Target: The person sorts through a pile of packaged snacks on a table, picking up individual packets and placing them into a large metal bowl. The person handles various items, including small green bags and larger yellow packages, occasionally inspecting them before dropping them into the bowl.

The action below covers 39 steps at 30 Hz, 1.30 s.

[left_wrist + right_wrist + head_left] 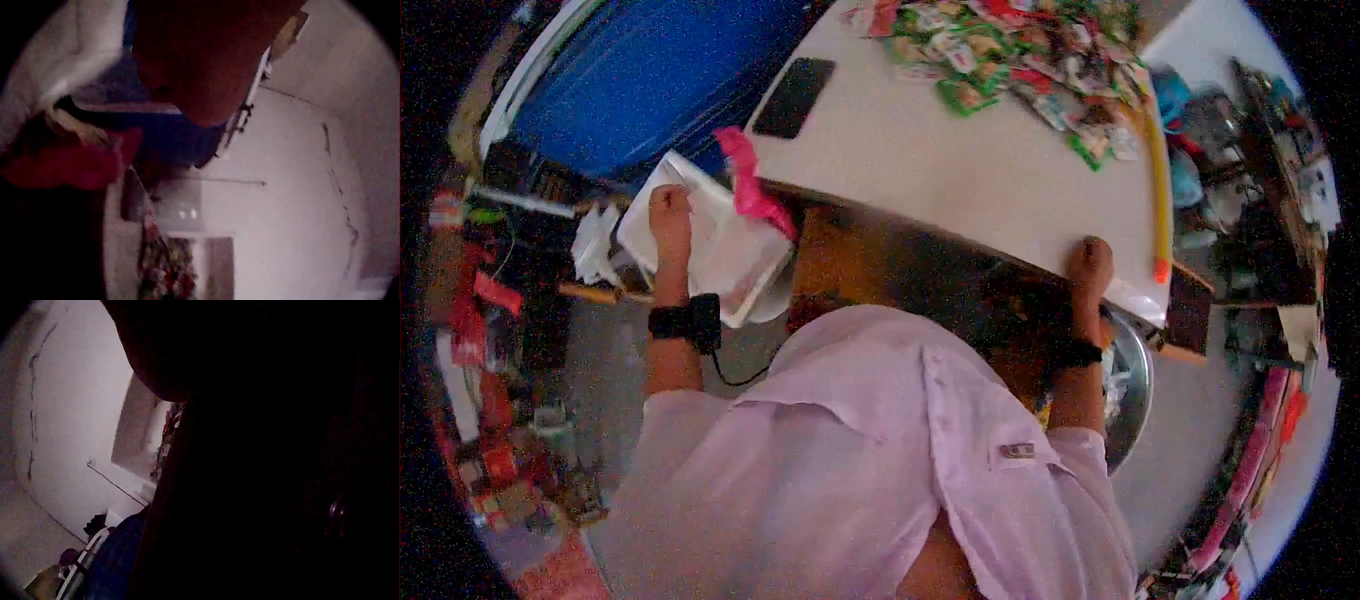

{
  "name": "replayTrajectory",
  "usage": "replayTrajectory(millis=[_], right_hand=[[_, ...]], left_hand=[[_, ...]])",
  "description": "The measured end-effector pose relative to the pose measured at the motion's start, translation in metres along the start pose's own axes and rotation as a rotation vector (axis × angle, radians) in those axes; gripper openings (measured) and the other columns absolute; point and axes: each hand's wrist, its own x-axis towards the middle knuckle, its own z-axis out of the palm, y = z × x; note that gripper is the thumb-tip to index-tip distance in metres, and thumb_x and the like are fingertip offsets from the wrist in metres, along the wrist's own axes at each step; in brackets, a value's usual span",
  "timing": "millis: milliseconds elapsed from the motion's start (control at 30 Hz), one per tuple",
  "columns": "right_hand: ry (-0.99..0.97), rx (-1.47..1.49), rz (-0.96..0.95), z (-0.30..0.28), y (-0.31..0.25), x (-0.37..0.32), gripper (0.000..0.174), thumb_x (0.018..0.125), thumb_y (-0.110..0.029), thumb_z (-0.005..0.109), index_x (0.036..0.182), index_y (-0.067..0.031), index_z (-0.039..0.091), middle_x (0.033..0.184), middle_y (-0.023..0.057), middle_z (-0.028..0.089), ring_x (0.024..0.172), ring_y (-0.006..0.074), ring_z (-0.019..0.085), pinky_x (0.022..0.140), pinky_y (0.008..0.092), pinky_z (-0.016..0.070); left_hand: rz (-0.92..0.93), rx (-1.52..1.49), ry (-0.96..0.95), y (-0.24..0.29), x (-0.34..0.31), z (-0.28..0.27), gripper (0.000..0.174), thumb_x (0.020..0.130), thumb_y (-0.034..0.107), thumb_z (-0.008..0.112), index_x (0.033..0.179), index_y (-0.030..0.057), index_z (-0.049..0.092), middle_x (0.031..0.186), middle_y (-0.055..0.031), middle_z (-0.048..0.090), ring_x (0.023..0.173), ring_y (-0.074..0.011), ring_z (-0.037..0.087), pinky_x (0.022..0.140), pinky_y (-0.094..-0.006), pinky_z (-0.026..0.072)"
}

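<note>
My left hand (670, 215) is above a white container (730, 250) left of the table; its fingers look bent, and whether they touch the rim is unclear. Dark and blurred, part of that hand (206, 62) fills the top of the left wrist view. My right hand (1090, 268) is at the table's near right edge, fingers folded out of sight, and what they touch cannot be told. A pink strip (750, 185) hangs between container and table. Many small colourful packets (965, 55) lie piled on the white table (930, 170). The right wrist view is mostly black.
A black phone (795, 97) lies at the table's left corner. A yellow stick (1158, 190) runs along its right edge. Below my right forearm stands a round metal basin (1138, 400). Something large and blue (650, 90) is at the back left; cluttered goods line the right.
</note>
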Motion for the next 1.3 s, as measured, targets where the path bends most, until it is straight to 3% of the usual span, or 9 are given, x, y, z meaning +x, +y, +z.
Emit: replayTrajectory(millis=[233,467,600,700,833,900,1033,1200,1300], right_hand=[[0.102,0.544,0.023,-0.004,-0.027,0.011,0.016,0.071,-0.014,0.049,0.082,-0.003,0.051,0.081,0.0143,0.054,0.075,0.0291,0.051,0.067,0.0341,0.0414],[-0.354,1.046,-0.088,0.008,-0.115,0.031,0.025,0.071,-0.02,0.05,0.09,-0.0034,0.05,0.078,0.0096,0.054,0.066,0.0226,0.053,0.063,0.0317,0.0423],[-0.529,1.187,0.181,0.016,-0.157,0.031,0.031,0.069,-0.014,0.052,0.096,-0.001,0.044,0.085,0.0101,0.051,0.072,0.0195,0.051,0.064,0.0297,0.0408],[-0.406,0.379,-0.394,0.019,-0.162,0.04,0.025,0.066,-0.02,0.053,0.085,-0.0033,0.051,0.083,0.0121,0.053,0.074,0.0242,0.05,0.067,0.0326,0.039],[-0.474,0.086,-0.657,-0.043,-0.189,0.042,0.021,0.062,-0.022,0.053,0.075,-0.0056,0.053,0.075,0.0121,0.054,0.069,0.029,0.05,0.064,0.0358,0.0393],[-0.444,0.13,-0.705,-0.027,-0.18,0.045,0.019,0.061,-0.022,0.053,0.074,-0.0073,0.053,0.07,0.0107,0.055,0.066,0.0296,0.051,0.061,0.0369,0.0403],[-0.391,0.399,-0.377,0.077,-0.145,0.044,0.02,0.067,-0.022,0.051,0.075,-0.0053,0.057,0.074,0.0137,0.056,0.07,0.0315,0.052,0.062,0.0381,0.0418],[-0.57,0.163,-0.488,0.025,-0.162,0.052,0.021,0.06,-0.016,0.057,0.079,-0.0076,0.057,0.077,0.0113,0.057,0.073,0.0296,0.052,0.067,0.0378,0.0407],[-0.443,0.248,-0.483,0.037,-0.151,0.046,0.023,0.059,-0.014,0.058,0.081,-0.0093,0.057,0.078,0.0109,0.057,0.075,0.0295,0.051,0.069,0.037,0.0398]], left_hand=[[0.471,-0.12,-0.279,0.115,-0.023,0.115,0.003,0.07,0.006,0.048,0.072,0.004,0.046,0.063,-0.0061,0.047,0.055,-0.0146,0.044,0.053,-0.0254,0.0376],[0.153,-0.127,-0.666,0.164,-0.074,0.221,0.014,0.067,0.016,0.051,0.069,0.0033,0.046,0.061,-0.0111,0.05,0.057,-0.0234,0.049,0.053,-0.0321,0.039],[0.128,-0.132,-0.725,0.154,-0.087,0.249,0.016,0.068,0.02,0.05,0.072,0.0039,0.048,0.068,-0.0128,0.052,0.063,-0.0239,0.05,0.057,-0.0317,0.0396],[0.031,-0.218,-0.743,0.159,-0.092,0.246,0.02,0.071,0.023,0.048,0.076,0.0042,0.05,0.074,-0.0137,0.052,0.068,-0.0223,0.05,0.061,-0.0307,0.0396],[0.006,-0.526,-0.833,0.144,-0.093,0.25,0.024,0.075,0.026,0.044,0.081,0.0037,0.052,0.078,-0.0128,0.054,0.071,-0.0191,0.051,0.064,-0.0298,0.0395],[-0.039,-0.426,-0.927,0.136,-0.092,0.259,0.023,0.075,0.024,0.046,0.081,0.0031,0.052,0.078,-0.012,0.054,0.071,-0.018,0.051,0.064,-0.0296,0.0398],[-0.058,-0.223,-0.983,0.158,-0.091,0.244,0.021,0.072,0.021,0.05,0.081,0.0026,0.052,0.078,-0.0124,0.055,0.072,-0.0192,0.051,0.063,-0.0307,0.0401],[0.148,-0.201,-0.927,0.131,-0.095,0.265,0.02,0.066,0.018,0.055,0.078,0.0027,0.052,0.078,-0.0128,0.054,0.073,-0.0256,0.051,0.063,-0.0334,0.0402],[0.277,-0.136,-0.879,0.14,-0.097,0.26,0.021,0.064,0.019,0.056,0.078,0.0033,0.051,0.08,-0.0131,0.052,0.076,-0.0279,0.049,0.065,-0.0341,0.0397]])
